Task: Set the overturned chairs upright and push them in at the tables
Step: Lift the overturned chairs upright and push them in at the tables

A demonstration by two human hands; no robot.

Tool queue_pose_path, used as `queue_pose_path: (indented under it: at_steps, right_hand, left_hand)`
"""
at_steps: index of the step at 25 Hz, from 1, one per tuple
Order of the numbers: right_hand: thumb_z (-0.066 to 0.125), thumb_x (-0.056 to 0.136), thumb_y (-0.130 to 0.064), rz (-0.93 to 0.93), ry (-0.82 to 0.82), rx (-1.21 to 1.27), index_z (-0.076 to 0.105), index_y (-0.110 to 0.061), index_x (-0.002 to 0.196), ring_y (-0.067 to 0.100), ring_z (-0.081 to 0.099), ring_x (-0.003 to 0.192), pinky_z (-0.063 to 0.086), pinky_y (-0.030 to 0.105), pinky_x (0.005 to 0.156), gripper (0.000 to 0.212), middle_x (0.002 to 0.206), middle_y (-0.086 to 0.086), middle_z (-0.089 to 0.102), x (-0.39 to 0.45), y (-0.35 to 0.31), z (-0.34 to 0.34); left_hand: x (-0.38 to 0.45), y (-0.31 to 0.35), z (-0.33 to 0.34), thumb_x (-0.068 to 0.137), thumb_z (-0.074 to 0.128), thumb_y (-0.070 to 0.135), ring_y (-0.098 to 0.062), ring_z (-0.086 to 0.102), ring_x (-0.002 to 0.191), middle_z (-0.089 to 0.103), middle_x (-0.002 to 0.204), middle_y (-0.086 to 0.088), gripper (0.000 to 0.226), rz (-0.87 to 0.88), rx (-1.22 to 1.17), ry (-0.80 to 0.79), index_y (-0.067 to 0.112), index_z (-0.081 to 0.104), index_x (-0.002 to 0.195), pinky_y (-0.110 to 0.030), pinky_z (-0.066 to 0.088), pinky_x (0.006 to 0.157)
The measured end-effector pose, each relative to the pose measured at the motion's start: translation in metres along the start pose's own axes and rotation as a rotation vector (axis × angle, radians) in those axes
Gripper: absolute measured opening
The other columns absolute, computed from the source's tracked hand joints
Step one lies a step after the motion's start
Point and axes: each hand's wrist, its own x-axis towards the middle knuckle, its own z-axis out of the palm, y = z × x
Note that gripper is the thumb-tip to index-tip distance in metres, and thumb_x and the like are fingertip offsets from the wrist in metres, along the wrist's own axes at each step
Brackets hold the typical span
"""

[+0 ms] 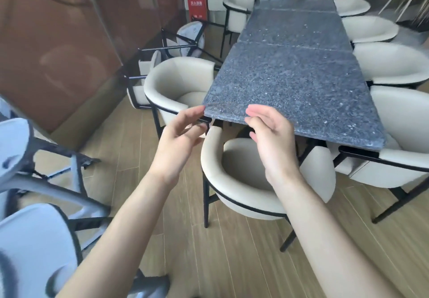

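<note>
Head view: both hands hover free above the near-end chair (241, 181), left hand (178, 137) and right hand (269, 140) with fingers loosely spread, holding nothing. That chair stands upright, seat partly under the near edge of the dark stone table (297, 65). Judged step: this chair appears set and pushed in; next move likely calls for turning left to an overturned one. Count: two overturned chairs by the far-left wall, one (190, 40) beyond the other (144, 81); at least one more overturned chair (34, 205) near left, blurred. Upright at table: about eight visible.
</note>
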Motion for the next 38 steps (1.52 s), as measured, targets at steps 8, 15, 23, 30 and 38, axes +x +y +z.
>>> queue_pose_path:
  at_steps: [8,15,23,30,38]
  right_hand:
    - [0.059,0.092,-0.003,0.064,-0.157,0.112,0.067,-0.021,0.118,-0.004,0.063,0.11,0.05,0.018,0.095,0.032,0.117,-0.011,0.069,-0.004,0.015,0.084]
    - [0.057,0.093,-0.007,0.13,-0.225,0.043,0.066,-0.028,0.117,-0.006,0.061,0.112,0.045,0.027,0.103,0.033,0.127,-0.005,0.065,0.033,0.037,0.191]
    - [0.057,0.093,-0.007,0.12,-0.231,-0.019,0.065,-0.03,0.118,-0.005,0.061,0.112,0.046,0.036,0.107,0.035,0.123,-0.012,0.066,0.083,0.039,0.316]
    - [0.058,0.094,-0.011,0.127,-0.334,-0.043,0.065,-0.029,0.123,-0.012,0.06,0.109,0.045,0.03,0.106,0.035,0.126,-0.015,0.065,0.14,0.049,0.402]
    - [0.06,0.094,-0.012,0.179,-0.411,-0.033,0.068,-0.03,0.119,-0.013,0.06,0.108,0.047,0.032,0.105,0.031,0.121,-0.017,0.068,0.248,0.074,0.491]
  left_hand:
    - [0.003,-0.012,-0.09,0.092,0.056,0.029,-0.004,0.058,0.125,0.064,0.128,0.025,0.037,0.025,-0.075,0.185,0.038,0.064,0.127,-0.034,0.046,0.103]
    - [0.076,-0.032,-0.197,0.085,0.057,0.047,-0.001,0.054,0.13,0.057,0.138,0.027,0.043,-0.022,-0.125,0.189,0.047,0.063,0.128,-0.034,0.042,0.105]
    - [0.163,-0.048,-0.302,0.088,0.056,0.044,-0.002,0.054,0.129,0.06,0.135,0.025,0.041,-0.075,-0.196,0.201,0.044,0.063,0.128,-0.036,0.041,0.109]
    - [0.23,-0.066,-0.369,0.079,0.057,0.054,0.002,0.047,0.134,0.057,0.135,0.03,0.045,-0.089,-0.151,0.258,0.051,0.064,0.123,-0.037,0.036,0.115]
    - [0.358,-0.074,-0.414,0.082,0.056,0.052,0.0,0.048,0.134,0.057,0.136,0.029,0.042,-0.104,-0.115,0.282,0.051,0.064,0.123,-0.037,0.039,0.111]
